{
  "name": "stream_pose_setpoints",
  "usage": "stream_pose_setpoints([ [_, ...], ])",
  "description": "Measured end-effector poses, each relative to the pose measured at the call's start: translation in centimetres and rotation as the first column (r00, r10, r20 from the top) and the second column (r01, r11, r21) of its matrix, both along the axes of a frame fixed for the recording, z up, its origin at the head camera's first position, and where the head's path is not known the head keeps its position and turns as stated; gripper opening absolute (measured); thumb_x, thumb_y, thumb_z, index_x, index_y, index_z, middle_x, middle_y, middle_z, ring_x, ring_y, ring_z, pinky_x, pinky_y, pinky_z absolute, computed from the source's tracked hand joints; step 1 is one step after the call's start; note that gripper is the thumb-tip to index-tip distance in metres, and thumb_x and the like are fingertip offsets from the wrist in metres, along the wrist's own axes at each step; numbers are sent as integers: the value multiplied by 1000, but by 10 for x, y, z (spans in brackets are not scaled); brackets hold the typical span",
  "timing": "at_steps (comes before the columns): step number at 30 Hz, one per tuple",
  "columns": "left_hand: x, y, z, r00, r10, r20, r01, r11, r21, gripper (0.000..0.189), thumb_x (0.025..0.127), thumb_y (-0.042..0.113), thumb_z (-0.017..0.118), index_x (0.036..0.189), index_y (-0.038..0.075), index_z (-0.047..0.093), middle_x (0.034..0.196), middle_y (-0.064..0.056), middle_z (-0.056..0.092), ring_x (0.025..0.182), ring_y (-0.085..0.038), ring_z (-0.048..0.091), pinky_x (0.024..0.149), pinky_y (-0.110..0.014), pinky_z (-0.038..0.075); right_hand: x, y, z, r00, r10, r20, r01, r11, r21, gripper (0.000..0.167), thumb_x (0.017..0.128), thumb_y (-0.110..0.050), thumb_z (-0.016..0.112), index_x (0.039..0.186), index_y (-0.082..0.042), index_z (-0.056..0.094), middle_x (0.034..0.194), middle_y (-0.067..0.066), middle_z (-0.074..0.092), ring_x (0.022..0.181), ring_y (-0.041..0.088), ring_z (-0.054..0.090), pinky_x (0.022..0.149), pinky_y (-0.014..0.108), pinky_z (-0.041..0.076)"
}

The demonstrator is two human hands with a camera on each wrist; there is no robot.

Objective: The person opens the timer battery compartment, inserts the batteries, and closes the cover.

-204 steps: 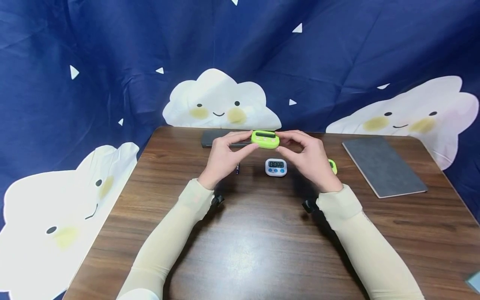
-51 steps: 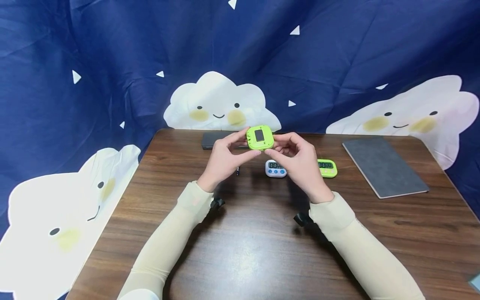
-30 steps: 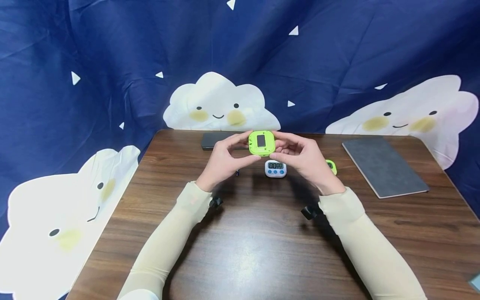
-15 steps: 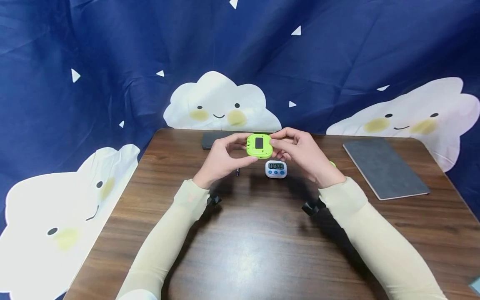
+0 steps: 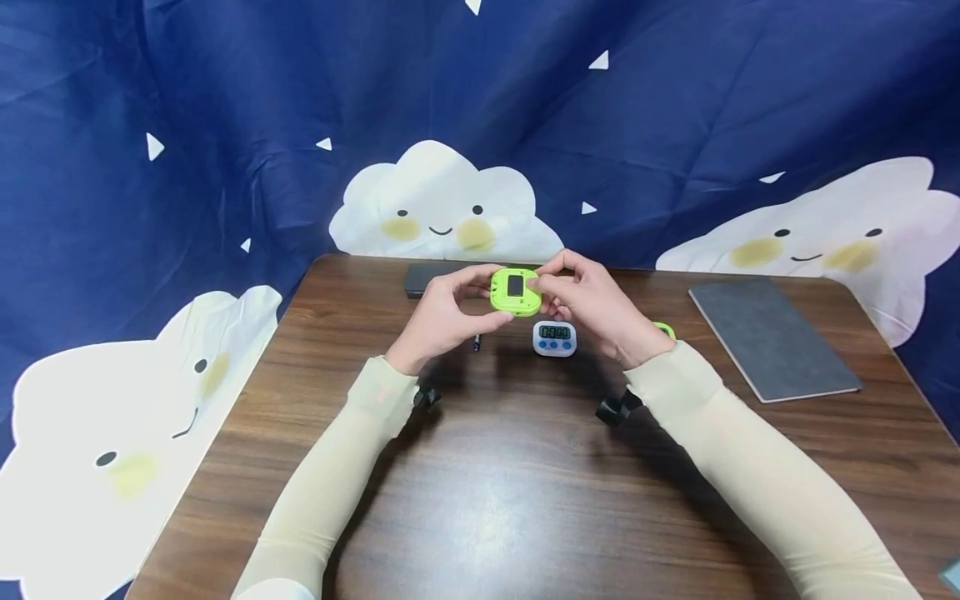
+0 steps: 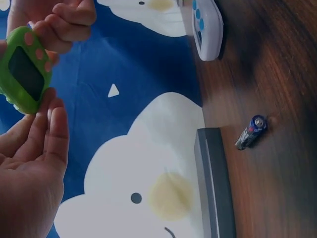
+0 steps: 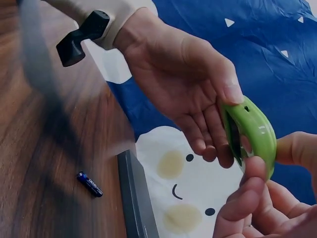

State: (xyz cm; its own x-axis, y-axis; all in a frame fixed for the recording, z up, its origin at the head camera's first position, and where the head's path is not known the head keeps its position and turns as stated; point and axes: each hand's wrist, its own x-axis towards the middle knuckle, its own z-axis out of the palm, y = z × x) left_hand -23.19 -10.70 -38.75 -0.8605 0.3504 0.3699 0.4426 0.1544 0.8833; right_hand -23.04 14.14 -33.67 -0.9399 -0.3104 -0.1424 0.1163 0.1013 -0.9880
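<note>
A lime green digital timer is held up over the far part of the table, its back with a dark rectangle turned to the head camera. My left hand grips its left side, thumb at the lower edge. From the right, my right hand pinches it, with the thumb on the back beside the dark rectangle and fingers at the front. The left wrist view shows the timer's front: a blank screen and pink buttons. Below the hands, a white timer with blue buttons stands on the table.
A small blue battery lies on the wooden table. Behind the left hand is a dark flat case. A second green timer is mostly hidden by the right hand. A grey notebook lies at the right.
Since the oldest frame, the green timer has been turned from front to back. In the last second, my right thumb moved from its lower edge up onto its back.
</note>
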Motion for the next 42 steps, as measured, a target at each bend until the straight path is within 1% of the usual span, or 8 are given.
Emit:
stream_pose_setpoints([
  [6,-1,-1,2,1000,20,-10,-20,999,-33,59,88,14,95,142,8,74,135,-17,79,115,-26,76,113,-62,59,1,-4,2,1000,-25,-4,25,1000,-10,13,105,-14,69,114,-7,61,83,-4,69,76,13,62,70,22,58],
  [13,-1,-5,0,999,47,-27,-48,998,-33,58,87,16,96,141,10,75,127,-13,81,113,-23,75,111,-55,61,0,-6,1,1000,-25,-6,25,1000,8,11,104,-12,67,114,-7,65,85,-2,69,78,13,64,69,22,58],
  [22,-3,-17,-3,995,89,-53,-89,996,2,61,86,15,97,142,10,75,124,-11,81,114,-21,74,110,-56,61,-2,-13,11,999,-48,16,48,998,-47,24,104,-14,79,124,-6,69,78,-3,76,70,8,64,64,19,57],
  [28,-10,-36,-3,988,144,-53,-143,990,16,60,86,11,96,142,6,74,123,-17,81,111,-21,75,111,-55,61,8,-18,11,1000,-13,-28,13,1000,11,30,105,-17,79,131,-3,71,79,-5,78,71,7,67,68,20,60],
  [31,-14,-49,-4,984,172,-45,-170,985,31,59,87,9,95,142,5,75,122,-19,81,108,-17,75,110,-48,61,15,-27,-4,998,36,-46,-32,997,75,30,105,-16,78,130,1,72,78,-6,77,71,8,68,67,21,59],
  [35,-18,-60,-4,980,195,-25,-194,980,42,58,87,9,95,141,4,75,124,-20,80,106,-13,74,105,-32,61,24,-39,-40,995,100,-9,-97,981,166,30,104,-16,79,129,0,73,78,-2,79,72,12,68,64,23,55],
  [39,-20,-65,-3,979,205,-11,-205,977,53,58,87,6,94,142,3,74,125,-23,80,106,-11,73,103,-30,60,31,-44,-75,986,152,61,-163,951,263,27,105,-19,79,125,-2,73,82,3,80,75,16,69,65,25,55],
  [42,-22,-68,-2,978,206,-18,-204,977,65,58,88,5,93,143,2,74,126,-24,80,107,-10,73,103,-32,60,35,-46,-91,978,176,111,-203,925,321,25,106,-20,78,123,-3,73,84,5,80,74,16,69,65,26,56],
])
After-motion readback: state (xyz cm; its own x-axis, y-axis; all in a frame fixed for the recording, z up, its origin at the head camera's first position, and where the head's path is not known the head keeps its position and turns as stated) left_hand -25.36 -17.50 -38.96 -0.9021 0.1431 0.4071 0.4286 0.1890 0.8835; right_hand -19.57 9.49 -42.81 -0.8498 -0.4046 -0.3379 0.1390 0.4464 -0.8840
